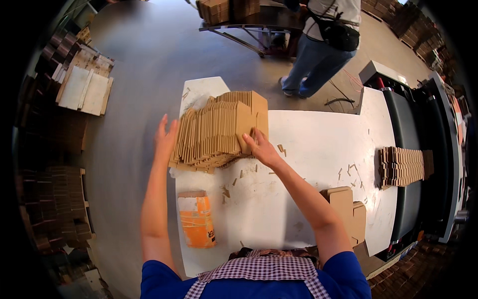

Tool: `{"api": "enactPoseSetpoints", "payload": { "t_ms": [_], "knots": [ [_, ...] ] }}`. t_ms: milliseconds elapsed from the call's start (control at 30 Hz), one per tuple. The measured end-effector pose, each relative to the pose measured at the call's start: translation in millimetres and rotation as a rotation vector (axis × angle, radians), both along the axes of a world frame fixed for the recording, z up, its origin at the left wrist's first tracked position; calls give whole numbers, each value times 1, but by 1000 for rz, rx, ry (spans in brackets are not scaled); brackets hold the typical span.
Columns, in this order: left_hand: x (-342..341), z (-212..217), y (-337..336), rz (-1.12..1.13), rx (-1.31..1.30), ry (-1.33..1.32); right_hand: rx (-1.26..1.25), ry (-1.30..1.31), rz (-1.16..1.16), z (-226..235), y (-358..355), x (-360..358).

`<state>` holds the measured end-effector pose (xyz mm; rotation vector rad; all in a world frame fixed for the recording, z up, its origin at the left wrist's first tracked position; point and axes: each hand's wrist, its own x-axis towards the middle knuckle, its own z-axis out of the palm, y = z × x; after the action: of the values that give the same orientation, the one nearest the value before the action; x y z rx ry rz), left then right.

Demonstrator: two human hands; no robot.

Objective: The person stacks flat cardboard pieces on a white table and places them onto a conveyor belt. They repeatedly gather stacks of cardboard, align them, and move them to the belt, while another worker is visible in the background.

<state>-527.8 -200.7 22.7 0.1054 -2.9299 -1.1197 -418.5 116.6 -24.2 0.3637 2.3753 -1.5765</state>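
Note:
A long row of folded brown cardboard blanks [211, 129] stands on edge, packed closely, at the far left of the white table [298, 134]. My left hand [165, 137] is at the left end of the row, fingers spread and pointing away from me; whether it touches the cardboard cannot be made out. At the right end, my right hand [262, 148] has its thumb and bent fingers at the edge of the end blanks. Its other fingers are partly hidden. A second cardboard bundle [259, 104] shows just behind the row.
An orange and white wrapped packet [197, 219] lies near left. Cardboard scraps [351, 172] dot the table. Flat cardboard pieces [342, 209] lie by my right elbow. On the right, a fanned cardboard row [404, 167] rests on a machine's black belt [403, 119]. Beyond the table stands another person [318, 55].

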Motion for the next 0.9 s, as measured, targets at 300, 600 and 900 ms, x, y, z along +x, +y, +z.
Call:
{"api": "enactPoseSetpoints", "payload": {
  "t_ms": [300, 600, 900],
  "knots": [
    [267, -30, 162, -278, 713, -293, -1, 215, -66, 72, 55, 109],
    [383, -63, 297, -425, 722, -1477, -25, -498, -693, 47, 335, 417],
    [409, -62, 365, -215, 954, -1061, -463, -451, -524, 43, 285, 420]
  ]
}}
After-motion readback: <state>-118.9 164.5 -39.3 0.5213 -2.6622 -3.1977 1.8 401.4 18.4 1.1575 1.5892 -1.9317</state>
